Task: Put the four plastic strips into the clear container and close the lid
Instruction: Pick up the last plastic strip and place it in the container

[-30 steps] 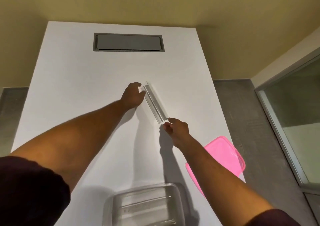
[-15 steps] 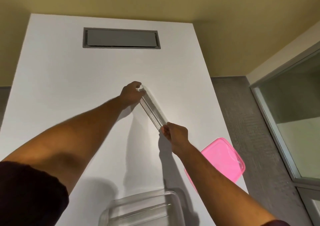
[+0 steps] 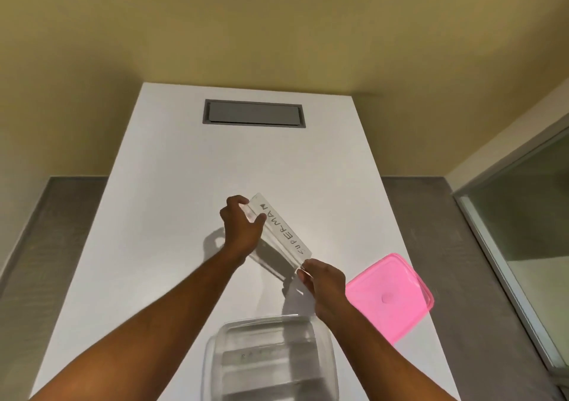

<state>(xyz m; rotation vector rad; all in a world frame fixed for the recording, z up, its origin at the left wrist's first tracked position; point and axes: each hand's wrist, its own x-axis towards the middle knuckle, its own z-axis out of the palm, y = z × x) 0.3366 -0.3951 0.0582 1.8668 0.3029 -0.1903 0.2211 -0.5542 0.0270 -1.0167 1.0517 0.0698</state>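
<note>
A clear plastic strip (image 3: 281, 231) with hand-written letters hangs above the white table (image 3: 172, 216), tilted from upper left to lower right. My left hand (image 3: 241, 228) grips its far end. My right hand (image 3: 323, 283) pinches its near end. The clear container (image 3: 271, 360) stands open at the table's near edge, just below my right wrist, with clear strips lying inside it. The pink lid (image 3: 391, 299) lies flat on the table to the right of my right hand.
A grey recessed hatch (image 3: 254, 114) sits in the table near its far end. Grey floor runs along both sides of the table. A glass panel with a pale frame (image 3: 520, 231) stands at the right.
Both hands took hold of the strip and lifted it off the table. It has come nearer to me and turned its lettered face up. My head tilted up.
</note>
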